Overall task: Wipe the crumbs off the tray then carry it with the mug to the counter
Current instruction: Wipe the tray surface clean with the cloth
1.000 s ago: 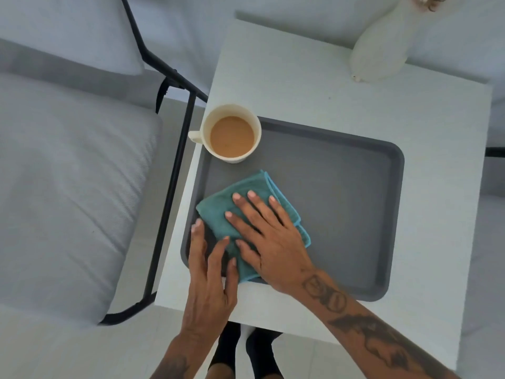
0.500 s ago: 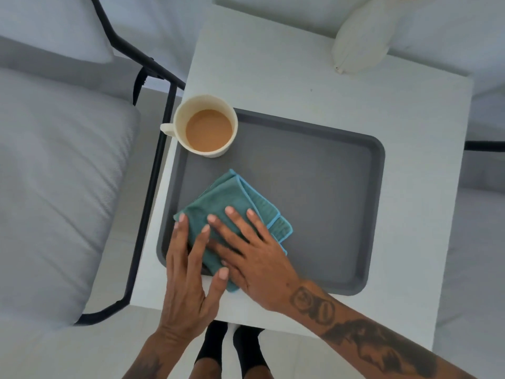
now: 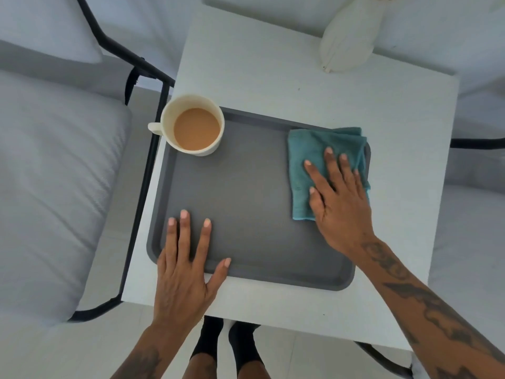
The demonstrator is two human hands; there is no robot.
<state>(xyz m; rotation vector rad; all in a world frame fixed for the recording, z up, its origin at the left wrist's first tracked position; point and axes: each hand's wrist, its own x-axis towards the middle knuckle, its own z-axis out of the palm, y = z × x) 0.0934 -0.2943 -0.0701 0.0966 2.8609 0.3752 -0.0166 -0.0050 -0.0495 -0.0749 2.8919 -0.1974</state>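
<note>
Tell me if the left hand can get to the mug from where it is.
Probably yes. The left hand lies flat on the tray's near left corner, and the mug stands at the far left corner, with only bare tray between them.

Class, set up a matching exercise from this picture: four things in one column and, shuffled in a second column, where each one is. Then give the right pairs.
Things:
1. mug
2. teal cloth
3. left hand
4. white vase

Places:
A. flat on the tray's near left corner
B. far edge of the white table, off the tray
C. tray's far left corner
D. under the right hand, at the tray's far right corner

Pairs: 1-C, 2-D, 3-A, 4-B
</note>
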